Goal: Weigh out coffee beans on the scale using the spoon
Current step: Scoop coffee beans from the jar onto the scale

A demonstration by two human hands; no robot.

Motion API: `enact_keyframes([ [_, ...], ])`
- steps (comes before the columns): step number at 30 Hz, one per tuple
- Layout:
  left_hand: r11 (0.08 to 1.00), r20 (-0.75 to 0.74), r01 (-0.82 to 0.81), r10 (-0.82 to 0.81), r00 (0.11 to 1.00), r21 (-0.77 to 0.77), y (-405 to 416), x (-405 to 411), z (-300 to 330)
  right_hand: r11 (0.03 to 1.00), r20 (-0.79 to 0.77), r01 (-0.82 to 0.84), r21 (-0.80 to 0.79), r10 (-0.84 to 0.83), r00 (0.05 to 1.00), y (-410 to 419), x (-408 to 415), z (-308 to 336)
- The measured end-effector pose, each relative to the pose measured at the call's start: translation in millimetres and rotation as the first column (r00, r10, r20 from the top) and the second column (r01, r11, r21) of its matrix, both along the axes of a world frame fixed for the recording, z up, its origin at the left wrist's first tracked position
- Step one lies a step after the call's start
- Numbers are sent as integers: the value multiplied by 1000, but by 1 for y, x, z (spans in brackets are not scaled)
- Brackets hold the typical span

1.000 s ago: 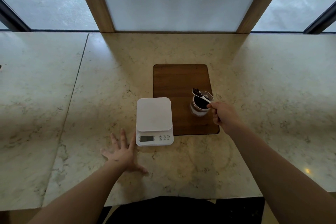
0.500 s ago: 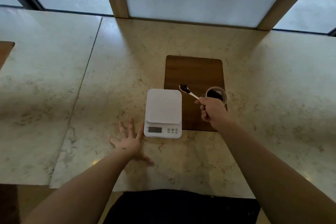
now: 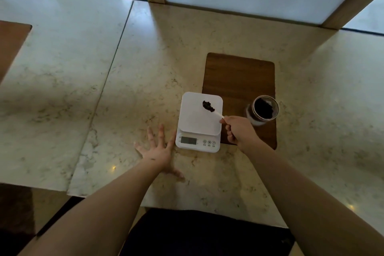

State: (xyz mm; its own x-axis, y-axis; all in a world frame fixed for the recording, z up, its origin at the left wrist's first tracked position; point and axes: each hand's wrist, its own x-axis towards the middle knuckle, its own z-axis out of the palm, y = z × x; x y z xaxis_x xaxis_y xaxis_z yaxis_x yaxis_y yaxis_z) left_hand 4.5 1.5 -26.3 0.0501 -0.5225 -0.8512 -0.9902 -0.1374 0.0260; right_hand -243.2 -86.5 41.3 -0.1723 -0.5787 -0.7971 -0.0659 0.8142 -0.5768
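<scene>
Gripping the white plastic spoon [image 3: 216, 112], heaped with dark coffee beans [image 3: 208, 106], above the white digital scale [image 3: 199, 122], the right hand [image 3: 239, 131] should tip slowly, while the left hand [image 3: 159, 151] lies splayed on the marble tabletop [image 3: 104, 89] beside the scale.

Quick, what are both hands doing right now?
Left hand: open, flat on the marble counter, holding nothing.
Right hand: closed on the white spoon, loaded with coffee beans above the scale.
</scene>
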Motion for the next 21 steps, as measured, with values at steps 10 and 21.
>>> enact_keyframes([
  [10, 1000, -4, -10, 10, 1000, 8, 2, -3, 7, 991, -11, -96, -90, 96, 995, 8, 3, -17],
  [21, 1000, -18, 5, -5, 1000, -6, 2, -4, 7, 809, -500, -519, -274, 341, 796, 14, -1, -24],
])
